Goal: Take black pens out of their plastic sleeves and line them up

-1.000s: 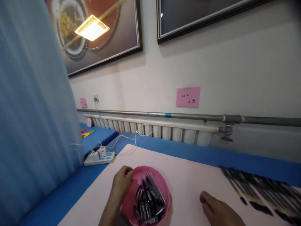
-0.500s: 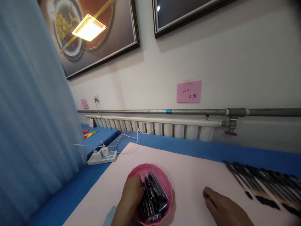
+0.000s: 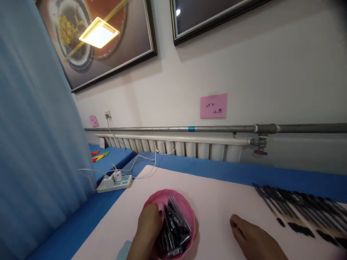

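My left hand slipped in from the rim of the bowl, so I was right at the pen parts inside. Couldn't tell if those fingers had grabbed any. Right hand sat curled right of the bowl, grip hidden.

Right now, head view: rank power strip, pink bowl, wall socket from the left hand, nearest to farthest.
1. Pink bowl: nearest, directly beneath the left hand, which reaches over its left side.
2. Power strip: beyond the hand to the left, on the blue surface.
3. Wall socket: farthest, up on the back wall, behind the strip.
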The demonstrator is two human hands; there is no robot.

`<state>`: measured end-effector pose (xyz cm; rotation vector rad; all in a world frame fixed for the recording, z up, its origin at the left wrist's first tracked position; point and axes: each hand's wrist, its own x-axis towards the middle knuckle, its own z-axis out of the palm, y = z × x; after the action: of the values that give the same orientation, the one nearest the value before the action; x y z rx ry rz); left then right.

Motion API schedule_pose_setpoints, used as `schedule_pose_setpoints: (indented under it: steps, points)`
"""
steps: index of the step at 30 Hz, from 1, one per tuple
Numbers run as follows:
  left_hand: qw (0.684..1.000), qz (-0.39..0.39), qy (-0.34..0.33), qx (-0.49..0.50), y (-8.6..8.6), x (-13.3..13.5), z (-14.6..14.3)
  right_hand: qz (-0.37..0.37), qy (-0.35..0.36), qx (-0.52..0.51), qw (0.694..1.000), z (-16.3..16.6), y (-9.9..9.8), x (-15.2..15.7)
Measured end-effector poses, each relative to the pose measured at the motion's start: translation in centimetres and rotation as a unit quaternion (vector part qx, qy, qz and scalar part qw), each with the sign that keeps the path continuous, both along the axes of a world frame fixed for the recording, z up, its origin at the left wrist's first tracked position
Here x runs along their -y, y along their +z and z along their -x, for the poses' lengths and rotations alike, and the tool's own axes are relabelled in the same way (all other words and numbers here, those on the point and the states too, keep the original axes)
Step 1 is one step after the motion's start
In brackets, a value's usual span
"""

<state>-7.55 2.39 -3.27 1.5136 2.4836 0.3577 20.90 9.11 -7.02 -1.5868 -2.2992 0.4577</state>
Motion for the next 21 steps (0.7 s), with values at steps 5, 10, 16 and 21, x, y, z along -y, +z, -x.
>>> schedule_pose_setpoints:
  steps: [5, 10, 16, 21]
  points:
    - [1.0, -0.003, 0.004, 0.003, 0.8, -0.2, -0.2, -0.001, 0.0, 0.017, 1.0, 0.0, 0.5, 0.3]
    - [1.0, -0.009, -0.012, 0.008, 1.3, -0.7, -1.8, 0.021, 0.005, 0.024, 0.999, 0.0, 0.6, 0.4]
    - [1.0, 0.007, -0.01, 0.009, 1.0, -1.2, -3.5, -0.001, 0.005, 0.028, 1.0, 0.2, 0.5, 0.3]
    - [0.999, 0.035, -0.007, 0.008, 1.3, -0.8, -2.7, 0.001, -0.003, 0.025, 1.0, 0.5, 1.1, 0.7]
